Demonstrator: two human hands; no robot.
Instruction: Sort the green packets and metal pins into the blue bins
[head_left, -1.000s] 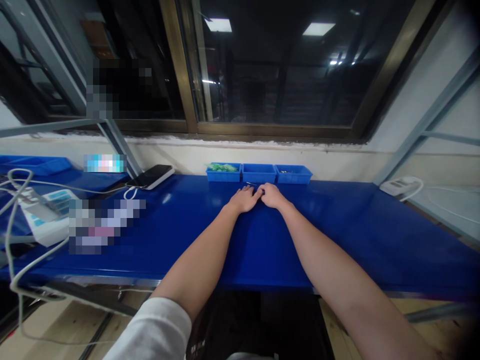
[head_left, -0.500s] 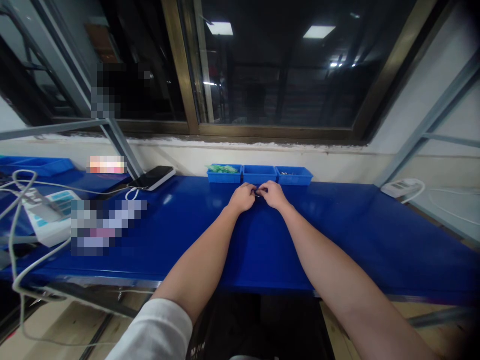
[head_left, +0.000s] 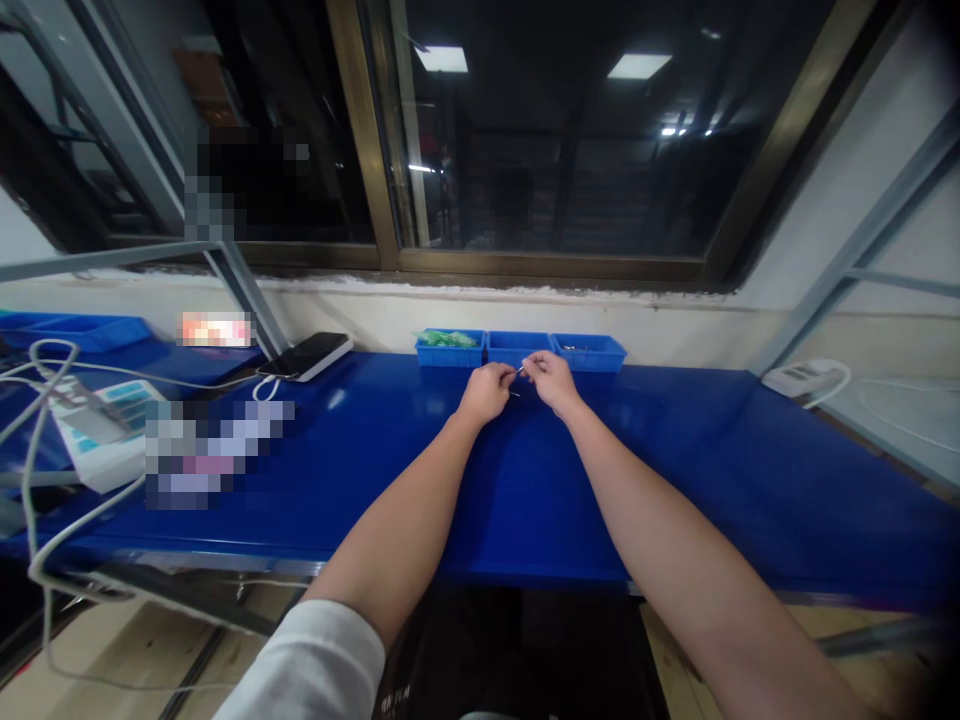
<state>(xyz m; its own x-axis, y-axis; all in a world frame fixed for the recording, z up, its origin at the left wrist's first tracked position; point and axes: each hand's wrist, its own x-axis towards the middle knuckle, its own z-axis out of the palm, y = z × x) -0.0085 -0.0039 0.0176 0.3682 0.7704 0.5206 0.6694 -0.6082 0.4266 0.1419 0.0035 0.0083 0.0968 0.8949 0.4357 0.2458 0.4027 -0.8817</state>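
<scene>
My left hand (head_left: pixel 486 392) and my right hand (head_left: pixel 551 382) face each other low over the blue table, with fingertips pinched. Between them runs a small thin metallic piece (head_left: pixel 519 370), gripped from both sides; it is too small to tell its kind. A second thin shiny piece (head_left: pixel 514 394) shows just below the left fingers, and I cannot tell whether it is held or lies on the table. Right behind the hands stand three blue bins: the left bin (head_left: pixel 450 357) has green pieces, the middle bin (head_left: pixel 517 357) shows no contents, and the right bin (head_left: pixel 592 362) has small metallic bits.
A black-and-white device (head_left: pixel 311 357) with a cable lies back left on the blue table (head_left: pixel 360 480). Farther left are a white device with a keypad (head_left: pixel 112 430) and looped cables. A white power strip (head_left: pixel 802 375) sits at the right edge. Grey metal frames rise at both sides.
The right fingertips have drawn slightly away from the left ones and up, exposing the thin metallic piece between them. The bins have stayed put.
</scene>
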